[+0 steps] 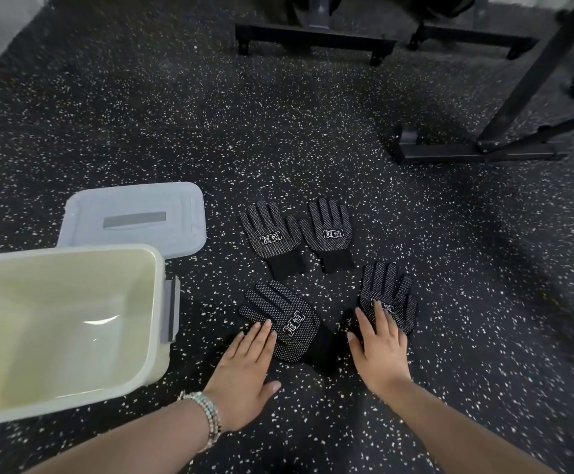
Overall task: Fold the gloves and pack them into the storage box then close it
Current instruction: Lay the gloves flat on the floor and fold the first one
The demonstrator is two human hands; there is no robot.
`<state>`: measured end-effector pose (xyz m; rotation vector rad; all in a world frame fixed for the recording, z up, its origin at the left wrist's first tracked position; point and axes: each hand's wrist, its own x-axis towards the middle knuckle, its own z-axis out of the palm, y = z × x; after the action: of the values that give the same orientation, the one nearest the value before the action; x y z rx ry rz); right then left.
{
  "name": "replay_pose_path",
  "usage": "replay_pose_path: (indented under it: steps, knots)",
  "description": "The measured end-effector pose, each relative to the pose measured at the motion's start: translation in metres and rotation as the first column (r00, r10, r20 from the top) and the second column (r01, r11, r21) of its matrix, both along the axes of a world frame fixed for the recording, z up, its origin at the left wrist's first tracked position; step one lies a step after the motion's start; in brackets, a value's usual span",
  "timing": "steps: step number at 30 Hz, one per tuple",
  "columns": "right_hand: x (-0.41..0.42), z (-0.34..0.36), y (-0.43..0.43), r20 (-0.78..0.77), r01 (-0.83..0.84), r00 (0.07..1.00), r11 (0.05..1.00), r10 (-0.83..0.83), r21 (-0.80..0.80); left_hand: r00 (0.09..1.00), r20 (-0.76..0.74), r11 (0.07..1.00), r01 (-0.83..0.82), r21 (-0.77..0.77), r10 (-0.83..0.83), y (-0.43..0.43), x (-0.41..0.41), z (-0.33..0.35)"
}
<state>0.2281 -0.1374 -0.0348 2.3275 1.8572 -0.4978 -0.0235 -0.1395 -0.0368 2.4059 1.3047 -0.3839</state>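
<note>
While four black dotted gloves lie flat and unfolded on the speckled rubber floor [312, 131] just below the middle of the view, the person's hands rest on the nearer two. The left hand [244, 374], fingers straight and together, touches the near-left glove [289, 319] with its fingertips at that glove's seven o'clock edge; it grips nothing. The right hand [377, 350] lies palm-down with straight fingers on the lower part of the near-right glove [393, 289], also gripping nothing. At twelve o'clock from these two, the far-left glove [268, 234] and far-right glove [330, 230] lie side by side, their thumbs touching or nearly so, fingers pointing away.

At nine o'clock from the gloves stands the open storage box [73, 251], pale inside, with a grey latch [172, 309] on its near wall. Its grey lid [135, 217] lies flat on the floor just behind it, at eleven o'clock from the gloves. A beaded bracelet [210, 419] circles the left wrist. Black metal equipment frames [477, 153] stand at one and two o'clock, well apart from the gloves.
</note>
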Motion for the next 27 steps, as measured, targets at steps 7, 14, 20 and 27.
replay_pose_path:
  steps: [7,14,20,27]
  knots:
    - [-0.002,-0.009,0.004,0.019,0.018,1.000,0.997,-0.016,-0.078,0.999,-0.047,0.995,0.013,-0.103,-0.018,0.003,0.004,0.004]
    - [-0.019,0.006,0.020,-0.165,-0.017,0.984,0.961,0.064,0.277,0.986,0.137,0.993,-0.086,-0.080,0.097,0.012,0.018,0.011]
    - [-0.079,0.015,0.006,-0.353,-0.309,0.835,0.890,0.422,0.335,0.097,0.381,0.387,-0.400,-0.831,0.919,0.042,0.037,0.024]
    - [-0.081,0.015,-0.003,-0.418,-0.517,0.650,0.772,0.635,0.369,-0.143,0.037,-0.022,-0.389,-0.921,0.989,0.044,0.024,0.008]
